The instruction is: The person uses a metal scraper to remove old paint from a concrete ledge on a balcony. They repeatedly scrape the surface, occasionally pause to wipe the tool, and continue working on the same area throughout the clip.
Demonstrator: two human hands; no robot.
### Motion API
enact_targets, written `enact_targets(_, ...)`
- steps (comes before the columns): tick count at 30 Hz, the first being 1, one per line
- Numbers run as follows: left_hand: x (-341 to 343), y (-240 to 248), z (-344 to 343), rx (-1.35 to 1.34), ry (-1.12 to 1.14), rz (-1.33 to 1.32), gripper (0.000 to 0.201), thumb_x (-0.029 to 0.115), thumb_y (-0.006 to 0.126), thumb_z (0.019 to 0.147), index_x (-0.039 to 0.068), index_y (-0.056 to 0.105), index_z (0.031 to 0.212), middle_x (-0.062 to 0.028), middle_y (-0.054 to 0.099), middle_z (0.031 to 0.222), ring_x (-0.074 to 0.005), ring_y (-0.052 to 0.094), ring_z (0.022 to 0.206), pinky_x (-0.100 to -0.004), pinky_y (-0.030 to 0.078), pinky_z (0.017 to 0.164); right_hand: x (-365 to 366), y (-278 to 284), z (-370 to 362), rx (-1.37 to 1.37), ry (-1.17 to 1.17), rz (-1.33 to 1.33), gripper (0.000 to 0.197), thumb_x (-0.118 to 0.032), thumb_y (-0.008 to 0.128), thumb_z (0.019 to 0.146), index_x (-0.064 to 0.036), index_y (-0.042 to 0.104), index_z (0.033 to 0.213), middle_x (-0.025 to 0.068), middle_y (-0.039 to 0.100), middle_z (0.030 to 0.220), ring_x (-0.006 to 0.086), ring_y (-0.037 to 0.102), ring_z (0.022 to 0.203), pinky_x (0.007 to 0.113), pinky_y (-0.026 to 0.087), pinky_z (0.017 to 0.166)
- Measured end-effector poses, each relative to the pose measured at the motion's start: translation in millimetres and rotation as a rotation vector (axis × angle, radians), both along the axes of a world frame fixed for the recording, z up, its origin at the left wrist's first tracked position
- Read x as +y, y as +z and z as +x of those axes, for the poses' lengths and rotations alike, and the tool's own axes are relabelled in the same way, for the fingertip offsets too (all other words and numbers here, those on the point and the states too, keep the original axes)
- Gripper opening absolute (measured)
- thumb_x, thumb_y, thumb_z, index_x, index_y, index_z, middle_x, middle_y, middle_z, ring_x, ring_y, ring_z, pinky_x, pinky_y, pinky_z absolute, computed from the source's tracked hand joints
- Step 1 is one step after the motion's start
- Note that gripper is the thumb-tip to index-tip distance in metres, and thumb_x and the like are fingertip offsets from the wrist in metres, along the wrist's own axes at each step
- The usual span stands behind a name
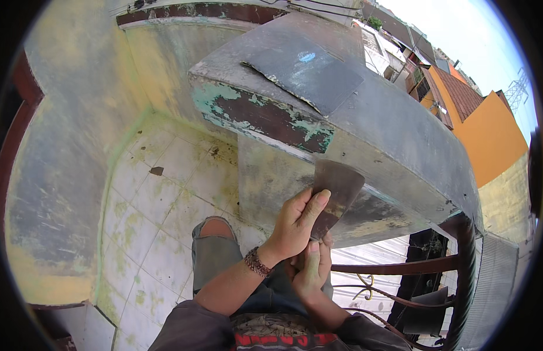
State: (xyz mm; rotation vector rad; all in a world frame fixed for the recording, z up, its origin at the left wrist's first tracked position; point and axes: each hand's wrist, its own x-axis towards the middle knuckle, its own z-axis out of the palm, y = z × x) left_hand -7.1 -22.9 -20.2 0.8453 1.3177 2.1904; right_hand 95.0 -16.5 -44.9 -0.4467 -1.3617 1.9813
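Observation:
In front of my body I hold a paint scraper [340,186] with a flared, dark brown, worn blade. My left hand [295,225] is closed on the blade's left side, the thumb lying across its face. Just below, my right hand [314,266] is closed round the narrow lower end, and its fingers hide the handle. Beyond the blade runs a grey ledge [400,137], whose front face has a dark brown band [263,120] with flaking pale green paint. A dark grey sheet [309,76] with a blue smear lies on top of the ledge.
A stained yellow-grey wall [73,152] rises at the left above a dirty white tiled floor [146,257]. A dark chip [157,171] lies on the tiles. At the lower right stands a metal railing [400,265] with curved bars. Rooftops and an orange building [496,140] show beyond the ledge.

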Motion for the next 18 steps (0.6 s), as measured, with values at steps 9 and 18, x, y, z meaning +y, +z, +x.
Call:
enact_targets(9, 0.5, 9.4, -5.9, -0.015, -0.038, 0.008, 0.025, 0.023, 0.051, 0.100, 0.002, 0.058, 0.090, 0.0030, 0.052, 0.073, -0.0039, 0.042, 0.069, -0.0214, 0.038, 0.060, 0.5, 12.8, -3.4, 0.006, 0.040, -0.022, 0.029, -0.029, 0.039, 0.102, -0.0020, 0.048, 0.105, 0.0007, 0.049, 0.065, 0.0046, 0.040, 0.044, 0.020, 0.031, 0.038)
enact_targets(18, -2.9, 12.4, -8.0, -0.067, -0.089, 0.055, 0.026, 0.025, 0.052, 0.100, 0.002, 0.058, 0.090, 0.0031, 0.052, 0.073, -0.0030, 0.042, 0.070, -0.0208, 0.038, 0.061, -2.4, 4.7, -2.1, -0.007, 0.028, -0.041, 0.030, -0.031, 0.039, 0.101, -0.0020, 0.049, 0.104, 0.0005, 0.050, 0.066, 0.0051, 0.041, 0.045, 0.020, 0.032, 0.038)
